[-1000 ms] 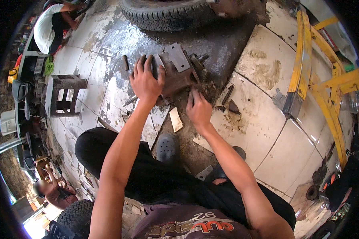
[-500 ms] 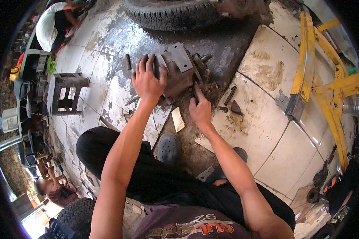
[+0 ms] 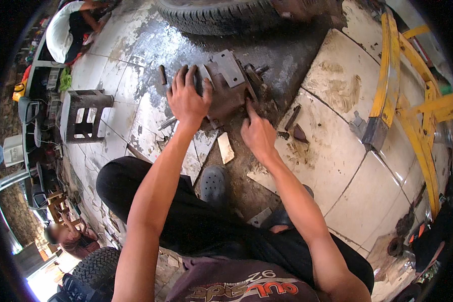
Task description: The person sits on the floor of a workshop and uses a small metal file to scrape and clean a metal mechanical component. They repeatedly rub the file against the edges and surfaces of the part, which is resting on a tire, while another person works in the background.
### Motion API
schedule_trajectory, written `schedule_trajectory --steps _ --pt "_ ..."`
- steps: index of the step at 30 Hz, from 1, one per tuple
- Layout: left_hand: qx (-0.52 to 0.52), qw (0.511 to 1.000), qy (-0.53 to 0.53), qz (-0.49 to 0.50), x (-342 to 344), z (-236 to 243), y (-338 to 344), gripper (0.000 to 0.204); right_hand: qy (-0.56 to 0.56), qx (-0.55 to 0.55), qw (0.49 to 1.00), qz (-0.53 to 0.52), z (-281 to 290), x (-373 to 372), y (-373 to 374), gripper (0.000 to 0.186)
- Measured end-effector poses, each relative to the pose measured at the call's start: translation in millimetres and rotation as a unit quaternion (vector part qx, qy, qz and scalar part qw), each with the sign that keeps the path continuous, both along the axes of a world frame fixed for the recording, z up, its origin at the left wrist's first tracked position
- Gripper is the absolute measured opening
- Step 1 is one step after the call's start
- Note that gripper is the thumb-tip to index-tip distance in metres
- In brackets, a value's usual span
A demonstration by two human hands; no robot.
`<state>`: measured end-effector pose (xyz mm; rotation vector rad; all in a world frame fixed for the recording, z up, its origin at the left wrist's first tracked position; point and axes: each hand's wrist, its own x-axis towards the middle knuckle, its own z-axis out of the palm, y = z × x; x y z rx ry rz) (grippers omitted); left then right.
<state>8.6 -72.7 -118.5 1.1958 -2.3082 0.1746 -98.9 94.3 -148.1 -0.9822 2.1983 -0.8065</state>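
A rusty brown metal part (image 3: 229,104) lies on the greasy floor in front of me. On top of it rests a flat grey plate (image 3: 228,68) with small holes. Spread across the part's left side is my left hand (image 3: 189,98), its thumb near a narrow grey edge; what lies under the palm is hidden. My right hand (image 3: 259,135) points its index finger at the part's near right corner, the fingertip touching or almost touching it, with the other fingers curled loosely. Bolt-like pieces (image 3: 259,69) lie just beyond the part's right side.
A big tyre (image 3: 221,22) lies ahead. A short metal rod (image 3: 162,75) is left of the part; dark scraps (image 3: 300,134) lie right. A plastic stool (image 3: 86,117) stands left, a yellow metal frame (image 3: 385,75) right. Another person (image 3: 60,35) crouches far left.
My right hand has shifted slightly right and toward me, its index finger still at the part's corner. My left hand stays almost in place.
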Motion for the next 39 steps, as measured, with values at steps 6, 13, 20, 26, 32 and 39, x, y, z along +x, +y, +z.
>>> schedule_trajectory --steps 6,13,20,26,32,39 --pt "-0.006 1.0 0.005 -0.009 5 -6 -6 0.049 0.001 0.015 0.999 0.04 6 -2 3 0.06" --pt "-0.01 1.0 -0.006 -0.006 3 -4 -4 0.049 -0.017 0.043 0.998 0.037 11 -5 2 0.065" --pt "0.004 1.0 0.002 -0.004 -3 -2 -8 0.05 -0.103 -0.01 0.994 0.022 -3 -4 5 0.068" --pt "0.011 1.0 0.002 -0.003 2 -5 -4 0.051 -0.087 0.008 0.996 0.024 -4 -12 1 0.075" --pt "-0.008 1.0 0.001 -0.007 1 -7 -5 0.049 -0.044 0.017 0.998 0.042 -3 -18 -1 0.073" --pt "-0.008 1.0 -0.007 0.003 1 -8 -4 0.049 -0.091 0.02 0.996 0.016 10 -9 -4 0.064"
